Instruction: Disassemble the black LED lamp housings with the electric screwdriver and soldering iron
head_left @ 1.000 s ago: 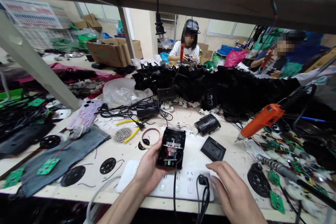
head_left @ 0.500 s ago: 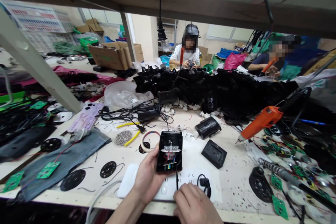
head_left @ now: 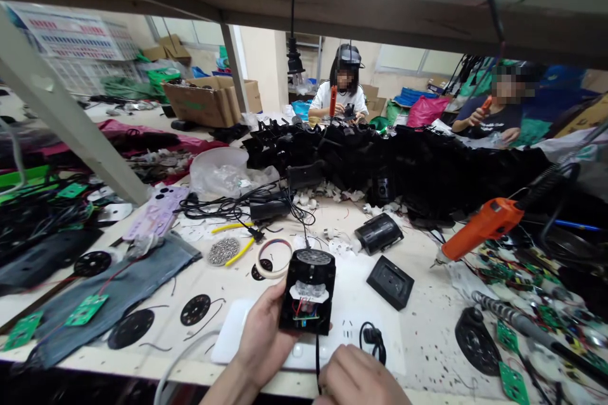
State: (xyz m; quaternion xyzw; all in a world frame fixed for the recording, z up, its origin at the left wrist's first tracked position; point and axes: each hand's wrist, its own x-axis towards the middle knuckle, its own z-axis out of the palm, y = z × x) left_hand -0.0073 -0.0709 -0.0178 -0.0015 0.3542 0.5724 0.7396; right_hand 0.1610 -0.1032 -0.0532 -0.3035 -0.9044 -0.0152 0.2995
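Observation:
My left hand (head_left: 265,334) is wrapped round the side and bottom of an open black plastic housing (head_left: 325,297). Inside it show a clear lamp part on a white plate, coloured wires and a small circuit board. A round grille-like disc (head_left: 313,257) tops the housing. From its lower edge a black cord (head_left: 318,354) hangs down, and my right hand (head_left: 363,376) is closed at the cord's lower part, its fingertips partly hidden. Under both lies a white power strip (head_left: 232,329) with a black plug (head_left: 371,333) in it. A black square cover (head_left: 390,282) rests to the right.
An orange electric screwdriver (head_left: 484,228) hangs at the right above loose circuit boards. Yellow-handled pliers (head_left: 241,250), a pile of screws (head_left: 223,251) and a tape roll (head_left: 274,258) lie left of the housing. Black parts (head_left: 427,164) are heaped behind; two co-workers sit beyond.
The housing has tipped and come slightly lower, so its top disc now shows. My right hand has moved a little down with the cord. A co-worker at the right has raised a hand.

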